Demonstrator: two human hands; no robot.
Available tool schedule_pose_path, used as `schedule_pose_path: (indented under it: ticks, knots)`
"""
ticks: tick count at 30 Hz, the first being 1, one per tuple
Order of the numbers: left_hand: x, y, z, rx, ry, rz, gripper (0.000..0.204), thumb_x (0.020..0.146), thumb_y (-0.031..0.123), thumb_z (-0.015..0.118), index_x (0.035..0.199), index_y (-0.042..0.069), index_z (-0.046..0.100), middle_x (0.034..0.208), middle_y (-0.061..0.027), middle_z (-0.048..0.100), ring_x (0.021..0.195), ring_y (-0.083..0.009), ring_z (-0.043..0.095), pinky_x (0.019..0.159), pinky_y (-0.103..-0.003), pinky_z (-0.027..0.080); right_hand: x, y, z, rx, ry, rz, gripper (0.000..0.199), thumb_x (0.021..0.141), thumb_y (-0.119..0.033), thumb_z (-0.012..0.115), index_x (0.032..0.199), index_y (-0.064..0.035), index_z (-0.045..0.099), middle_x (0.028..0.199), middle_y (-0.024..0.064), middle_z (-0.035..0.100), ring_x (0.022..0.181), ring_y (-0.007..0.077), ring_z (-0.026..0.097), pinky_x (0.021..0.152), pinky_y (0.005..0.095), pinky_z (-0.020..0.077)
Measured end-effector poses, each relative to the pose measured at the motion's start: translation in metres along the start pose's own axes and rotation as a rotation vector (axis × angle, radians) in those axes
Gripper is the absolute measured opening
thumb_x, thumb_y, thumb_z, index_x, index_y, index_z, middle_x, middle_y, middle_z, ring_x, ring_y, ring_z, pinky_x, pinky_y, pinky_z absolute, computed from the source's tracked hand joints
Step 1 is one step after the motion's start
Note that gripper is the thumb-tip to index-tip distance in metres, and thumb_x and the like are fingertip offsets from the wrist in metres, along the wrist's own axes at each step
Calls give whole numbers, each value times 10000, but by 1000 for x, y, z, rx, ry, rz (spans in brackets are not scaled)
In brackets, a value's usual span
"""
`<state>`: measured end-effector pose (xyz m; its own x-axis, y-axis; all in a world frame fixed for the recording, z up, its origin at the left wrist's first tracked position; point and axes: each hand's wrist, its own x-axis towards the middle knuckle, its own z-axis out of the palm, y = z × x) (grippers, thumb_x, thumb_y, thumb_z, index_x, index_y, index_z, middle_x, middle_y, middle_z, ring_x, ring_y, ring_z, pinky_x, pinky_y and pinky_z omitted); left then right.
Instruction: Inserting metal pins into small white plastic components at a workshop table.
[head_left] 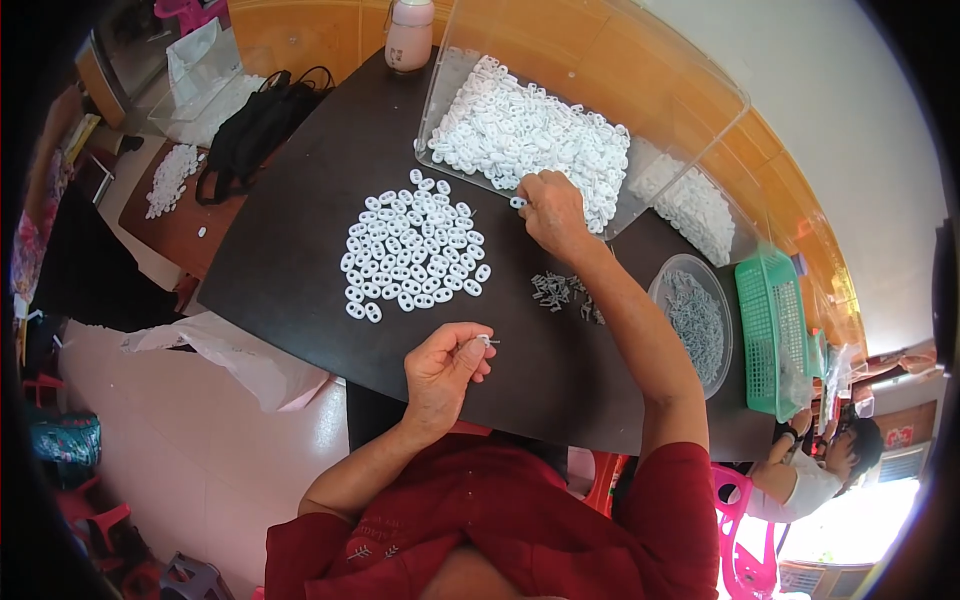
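Note:
My left hand (440, 375) is closed near the table's front edge, pinching a small white plastic piece (484, 340) with a thin grey pin sticking out of it. Its fingers hide most of that piece. Farther off, my right hand (555, 212) reaches to the front rim of a clear plastic bin (440, 162). A white oval two-hole piece (518, 202) shows at its closed fingertips. Many similar white oval pieces (410, 245) lie spread on the dark table to the left. Under my right forearm are small grey screw-like parts (552, 290), partly hidden by the arm.
White pieces (530, 130) heap up in the bin. On the right stand a round tub (655, 290) of small grey parts and a green basket (762, 350). A pink bottle (408, 38) is at the back. Another person (810, 475) sits at far right.

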<state>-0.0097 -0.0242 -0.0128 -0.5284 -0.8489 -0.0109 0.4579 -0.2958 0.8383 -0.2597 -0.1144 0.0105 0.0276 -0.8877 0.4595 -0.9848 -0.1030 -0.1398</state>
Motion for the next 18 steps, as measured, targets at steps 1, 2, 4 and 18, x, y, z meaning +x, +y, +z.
schedule_pose_path:
  ticks: [1, 2, 4, 18]
  knots:
    - [-1, 0, -1, 3, 9, 4, 171, 910, 79, 570, 1021, -47, 597, 825, -93, 632, 646, -95, 563, 581, -218, 470, 1, -3, 1, 14, -10, -25, 152, 624, 27, 625, 744, -15, 541, 748, 178, 543, 771, 360, 537, 647, 453, 443]
    - [-3, 1, -1, 8, 24, 9, 171, 910, 79, 570, 1021, -47, 597, 825, -93, 632, 646, -95, 563, 581, -218, 470, 1, -7, 2, 31, -20, -53, 141, 625, 34, 603, 738, -15, 536, 741, 184, 541, 756, 367, 536, 642, 456, 442]
    - [-5, 5, 0, 20, 69, -34, 156, 915, 67, 553, 1026, -32, 602, 831, -86, 633, 646, -88, 561, 588, -209, 469, -1, -4, 6, 32, -13, -84, 131, 635, 30, 592, 742, -26, 540, 728, 172, 542, 752, 366, 537, 642, 455, 432]
    - [-5, -1, 0, 8, -2, -57, 153, 924, 93, 548, 1034, 4, 607, 828, -38, 617, 673, -59, 549, 595, -185, 460, -26, -19, -20, 135, -163, -7, 221, 664, -3, 621, 867, -83, 655, 749, 152, 553, 749, 344, 554, 654, 438, 447]
